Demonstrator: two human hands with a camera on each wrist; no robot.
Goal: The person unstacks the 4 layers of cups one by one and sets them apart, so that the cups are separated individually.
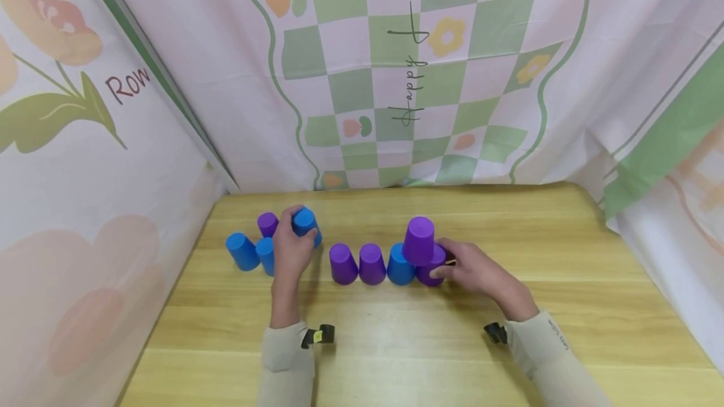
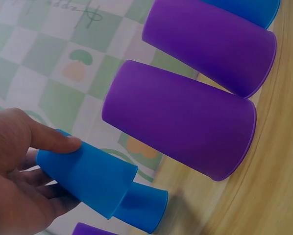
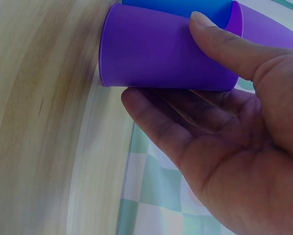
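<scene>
My left hand (image 1: 291,250) grips an upside-down blue cup (image 2: 92,171), thumb on one side and fingers on the other. A second blue cup (image 2: 145,208) shows from below its rim; whether they are nested I cannot tell. Toward the right, my right hand (image 1: 481,274) holds the end purple cup (image 3: 161,54) of a row between thumb and fingers. Another purple cup (image 1: 419,241) sits upside down on top, over that end cup and the neighbouring blue cup (image 1: 400,269). Two more purple cups (image 1: 342,265) continue the row leftward.
Left of my left hand stand a blue cup (image 1: 242,252), another blue cup (image 1: 264,256) partly behind the hand, and a purple cup (image 1: 268,223). The wooden table (image 1: 384,344) meets a printed curtain (image 1: 390,162) at its back edge.
</scene>
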